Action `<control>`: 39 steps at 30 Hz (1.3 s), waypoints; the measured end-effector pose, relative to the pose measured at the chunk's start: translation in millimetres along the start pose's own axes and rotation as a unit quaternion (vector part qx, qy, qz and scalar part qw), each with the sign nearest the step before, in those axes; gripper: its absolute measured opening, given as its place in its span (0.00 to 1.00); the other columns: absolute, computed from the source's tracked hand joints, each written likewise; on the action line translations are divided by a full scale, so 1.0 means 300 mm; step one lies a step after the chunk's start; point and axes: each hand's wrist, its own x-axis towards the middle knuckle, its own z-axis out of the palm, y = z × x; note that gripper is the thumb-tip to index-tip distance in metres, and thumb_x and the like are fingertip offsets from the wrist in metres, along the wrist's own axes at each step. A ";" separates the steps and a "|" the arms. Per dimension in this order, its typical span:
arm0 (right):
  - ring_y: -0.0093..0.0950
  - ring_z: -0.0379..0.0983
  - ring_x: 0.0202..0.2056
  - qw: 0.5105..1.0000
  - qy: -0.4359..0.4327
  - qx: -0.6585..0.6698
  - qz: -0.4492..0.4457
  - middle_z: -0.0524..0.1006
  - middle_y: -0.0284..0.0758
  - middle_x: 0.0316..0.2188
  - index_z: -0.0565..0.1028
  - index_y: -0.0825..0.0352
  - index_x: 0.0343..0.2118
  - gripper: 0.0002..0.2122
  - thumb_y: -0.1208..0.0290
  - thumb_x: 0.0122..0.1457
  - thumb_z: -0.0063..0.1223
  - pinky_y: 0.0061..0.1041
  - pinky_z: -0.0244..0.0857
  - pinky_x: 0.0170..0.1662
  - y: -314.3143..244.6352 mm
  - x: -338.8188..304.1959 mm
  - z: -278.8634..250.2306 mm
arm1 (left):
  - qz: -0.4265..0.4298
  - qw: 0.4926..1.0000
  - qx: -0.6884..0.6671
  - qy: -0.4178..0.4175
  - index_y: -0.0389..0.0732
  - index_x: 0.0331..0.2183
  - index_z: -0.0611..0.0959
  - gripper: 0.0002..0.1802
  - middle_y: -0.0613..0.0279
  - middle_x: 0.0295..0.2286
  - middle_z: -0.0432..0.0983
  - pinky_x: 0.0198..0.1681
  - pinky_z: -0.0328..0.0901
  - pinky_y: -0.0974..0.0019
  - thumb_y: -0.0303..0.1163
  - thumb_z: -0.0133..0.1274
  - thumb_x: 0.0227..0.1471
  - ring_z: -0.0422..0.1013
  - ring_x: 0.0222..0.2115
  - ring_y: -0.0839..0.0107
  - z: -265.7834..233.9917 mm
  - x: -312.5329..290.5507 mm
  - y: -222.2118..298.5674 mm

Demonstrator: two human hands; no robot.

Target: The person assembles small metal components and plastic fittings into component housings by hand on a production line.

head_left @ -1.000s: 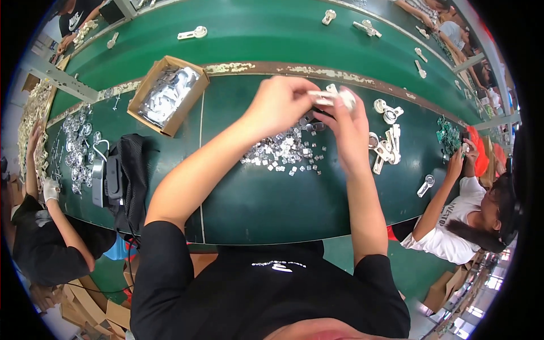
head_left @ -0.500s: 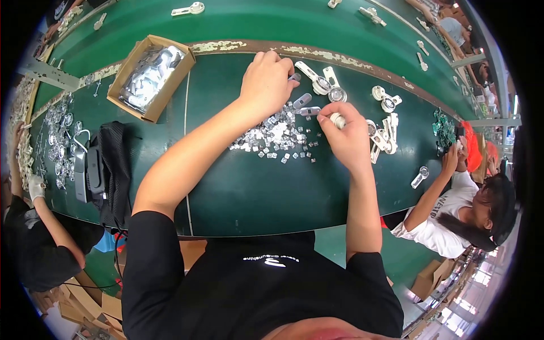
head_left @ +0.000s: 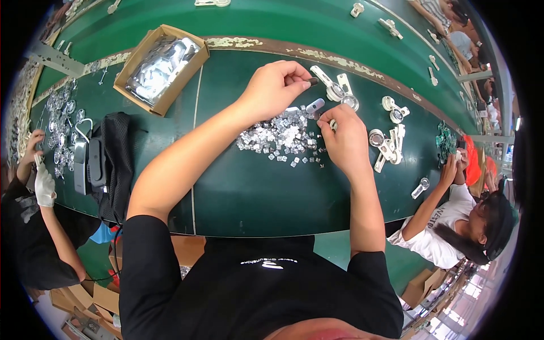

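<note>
My left hand (head_left: 276, 90) is closed, pinching a small dark oval plate (head_left: 313, 81) between thumb and fingertips. To its right, my right hand (head_left: 347, 136) is also closed, its thumb and forefinger together. A whitish round plastic part (head_left: 333, 124) shows partly behind those fingers; the rest of it is hidden. Between my hands lies a grey oval plate (head_left: 315, 106) with a small window. Just below spreads a pile of small clear square pieces (head_left: 277, 136). White handle-shaped parts with round clear lenses (head_left: 335, 92) lie beyond my right hand.
A cardboard box (head_left: 161, 105) of shiny plates stands at left. Nearby are a dark device (head_left: 96, 161) and black cloth (head_left: 118, 147). More white lens parts (head_left: 390, 148) lie at right. Co-workers sit at both sides; the green conveyor (head_left: 272, 25) runs along the far edge.
My left hand has shifted slightly right and down, with the plate now seen darker and more edge-on. My right hand stays close to the oval plates. The whole view has shifted a little.
</note>
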 end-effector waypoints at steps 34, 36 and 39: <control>0.25 0.77 0.44 0.929 0.002 0.366 0.048 0.78 0.33 0.44 0.74 0.71 0.56 0.15 0.76 0.66 0.53 0.27 0.71 0.49 0.072 0.224 -0.229 | -0.003 0.997 -0.071 -0.037 0.36 0.36 0.85 0.07 0.58 0.31 0.87 0.36 0.75 0.66 0.26 0.65 0.55 0.83 0.33 0.72 0.019 -0.003 -0.008; 0.29 0.78 0.48 0.873 -0.025 0.483 0.068 0.78 0.36 0.47 0.72 0.72 0.57 0.16 0.77 0.68 0.49 0.30 0.72 0.54 0.078 0.184 -0.212 | -0.028 0.977 -0.213 -0.007 0.33 0.39 0.80 0.08 0.54 0.34 0.87 0.36 0.75 0.67 0.24 0.61 0.59 0.83 0.37 0.72 0.019 0.008 -0.018; 0.34 0.78 0.52 0.838 -0.039 0.543 0.022 0.78 0.38 0.50 0.71 0.71 0.59 0.17 0.74 0.70 0.49 0.36 0.72 0.57 0.062 0.146 -0.149 | -0.055 0.958 -0.276 -0.062 0.33 0.44 0.73 0.09 0.50 0.40 0.85 0.36 0.76 0.69 0.25 0.55 0.65 0.83 0.40 0.67 0.008 0.016 0.016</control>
